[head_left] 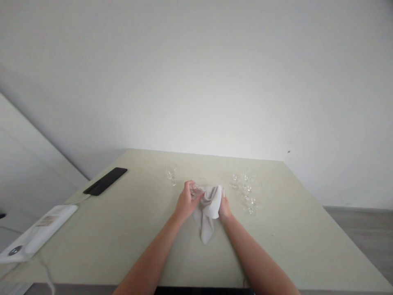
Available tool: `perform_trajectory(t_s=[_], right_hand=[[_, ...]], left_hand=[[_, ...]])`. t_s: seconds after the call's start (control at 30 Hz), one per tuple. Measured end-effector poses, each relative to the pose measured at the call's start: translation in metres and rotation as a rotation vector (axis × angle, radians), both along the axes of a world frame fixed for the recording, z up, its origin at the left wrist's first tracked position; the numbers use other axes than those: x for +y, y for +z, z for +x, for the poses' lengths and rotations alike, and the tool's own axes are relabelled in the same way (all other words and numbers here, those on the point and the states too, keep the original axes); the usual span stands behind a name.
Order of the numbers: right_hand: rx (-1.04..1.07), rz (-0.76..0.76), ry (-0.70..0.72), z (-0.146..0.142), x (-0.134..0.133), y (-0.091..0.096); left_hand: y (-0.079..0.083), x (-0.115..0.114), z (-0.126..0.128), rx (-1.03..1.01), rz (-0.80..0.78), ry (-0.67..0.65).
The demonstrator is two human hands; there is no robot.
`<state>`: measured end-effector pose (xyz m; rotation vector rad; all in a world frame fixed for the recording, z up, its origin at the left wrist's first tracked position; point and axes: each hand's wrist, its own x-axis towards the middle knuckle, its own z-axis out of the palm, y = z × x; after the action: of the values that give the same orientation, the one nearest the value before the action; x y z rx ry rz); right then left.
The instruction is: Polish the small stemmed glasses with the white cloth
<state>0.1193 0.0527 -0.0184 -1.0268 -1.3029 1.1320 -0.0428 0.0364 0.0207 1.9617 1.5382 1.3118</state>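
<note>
Over the middle of the pale green table (123,229), my left hand (186,203) is closed around a small clear glass (195,190). My right hand (224,208) grips a white cloth (209,211) that is pressed against the glass and hangs down toward the table. One clear stemmed glass (171,173) stands alone behind my left hand. Several more clear glasses (247,190) stand in a cluster just right of my right hand.
A black flat phone-like object (106,180) lies near the table's left edge. A white device with a cable (37,235) sits at the front left corner. A plain white wall rises behind the table; grey floor shows at the right.
</note>
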Motion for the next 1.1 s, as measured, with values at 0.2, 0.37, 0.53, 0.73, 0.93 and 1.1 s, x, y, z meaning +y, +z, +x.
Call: perform_trajectory(t_s=[0.2,0.37,0.53,0.73,0.93,1.1], right_hand=[[0.192,-0.084,-0.049,-0.008,-0.011,0.005],[0.138,-0.200,0.108,-0.015,-0.019,0.001],[0.124,-0.199,0.077,-0.013,-0.014,-0.002],[0.047,-0.104,0.096,-0.013,-0.012,0.007],[0.129,-0.302,0.189,-0.013,-0.014,0.011],[-0.079,-0.066,0.071,-0.010,-0.013,0.011]], left_hand=[[0.000,-0.006,0.010,-0.111,0.083,-0.156],[0.003,-0.008,0.014,0.005,0.082,-0.166],[0.006,-0.006,0.009,0.037,0.040,-0.122],[0.006,-0.003,0.006,-0.454,-0.146,-0.131],[0.006,0.000,0.004,-0.784,-0.327,-0.461],[0.000,0.004,0.003,-0.713,-0.294,-0.302]])
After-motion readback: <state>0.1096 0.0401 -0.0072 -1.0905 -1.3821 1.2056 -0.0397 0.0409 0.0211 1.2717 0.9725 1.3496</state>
